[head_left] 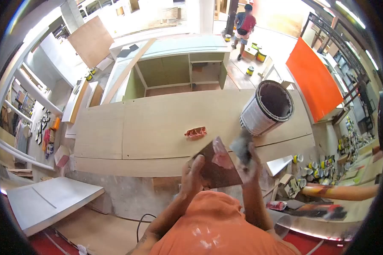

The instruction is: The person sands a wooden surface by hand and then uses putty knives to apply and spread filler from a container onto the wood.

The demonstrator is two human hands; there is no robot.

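Orange shirt (pixel 200 223) closest; brown board (pixel 215 172) between hands (pixel 191 175), left gripping.

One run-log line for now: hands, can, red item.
left hand: holds dark plate bearing pink paste | right hand: holds grey tool, blurred | open can: on panel | red item: on panel

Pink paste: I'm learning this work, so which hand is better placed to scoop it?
Likely the right hand: it holds a blurred grey tool beside the paste; the left hand grips the board.
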